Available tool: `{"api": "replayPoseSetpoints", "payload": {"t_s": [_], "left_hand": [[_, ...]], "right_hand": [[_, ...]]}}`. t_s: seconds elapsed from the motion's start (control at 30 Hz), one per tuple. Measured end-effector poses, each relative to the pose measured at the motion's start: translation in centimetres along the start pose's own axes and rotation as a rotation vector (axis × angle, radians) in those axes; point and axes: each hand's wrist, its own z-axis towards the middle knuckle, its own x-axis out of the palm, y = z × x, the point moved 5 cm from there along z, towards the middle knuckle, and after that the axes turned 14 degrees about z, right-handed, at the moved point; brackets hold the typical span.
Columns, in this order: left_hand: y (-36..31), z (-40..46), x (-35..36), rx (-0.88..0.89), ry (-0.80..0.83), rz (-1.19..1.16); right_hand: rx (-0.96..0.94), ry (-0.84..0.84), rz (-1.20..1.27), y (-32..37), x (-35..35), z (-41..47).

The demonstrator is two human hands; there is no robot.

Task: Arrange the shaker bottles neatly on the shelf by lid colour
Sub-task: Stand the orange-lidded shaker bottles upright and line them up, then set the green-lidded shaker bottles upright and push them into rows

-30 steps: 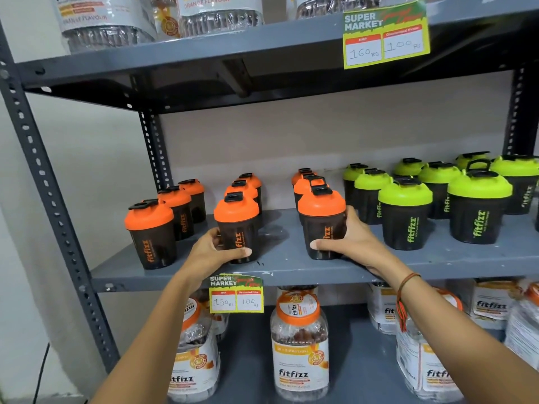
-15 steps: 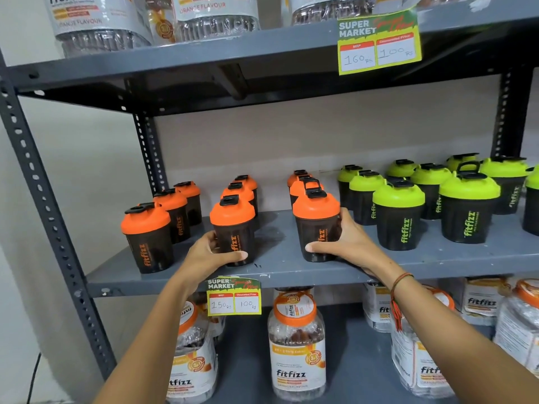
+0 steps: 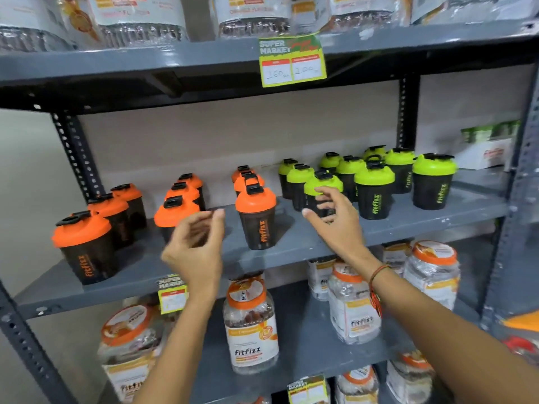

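Note:
Black shaker bottles stand on the grey middle shelf (image 3: 297,246). Orange-lidded shakers fill the left half in three rows; the front ones are at far left (image 3: 84,246), centre-left (image 3: 175,214) and centre (image 3: 256,217). Green-lidded shakers (image 3: 374,191) cluster on the right half. My left hand (image 3: 195,249) hovers in front of the centre-left orange shaker, fingers curled apart, holding nothing. My right hand (image 3: 335,220) is raised before the front-left green shaker (image 3: 322,185), fingers spread and empty, hiding that bottle's body.
Clear jars with orange lids (image 3: 250,325) crowd the shelf below. More jars sit on the top shelf, above a price tag (image 3: 291,61). Dark perforated uprights (image 3: 75,158) frame the rack. A white and green box (image 3: 487,147) stands at the far right.
Both hands have let go of the two front orange shakers and lifted off. The right hand moved right toward the green shakers. The camera view shifted down and to the right.

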Motion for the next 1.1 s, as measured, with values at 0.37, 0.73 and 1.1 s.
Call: {"api": "replayPoseSetpoints", "payload": {"t_s": [0.37,0.73,1.1], "left_hand": [[0.1,-10.3,17.5,-0.15,0.986,0.524],[2.6,-9.8,23.7,-0.457,0.991,0.316],[1.0,-10.2,21.9,-0.364,0.824,0.42]], "right_hand": [[0.278,-0.018,-0.375,-7.2,-13.4,3.5],[0.475,0.339,-0.164,-14.4,-15.9,8.9],[0.518,0.463,0.137,-15.4,-16.2,9.2]]}}
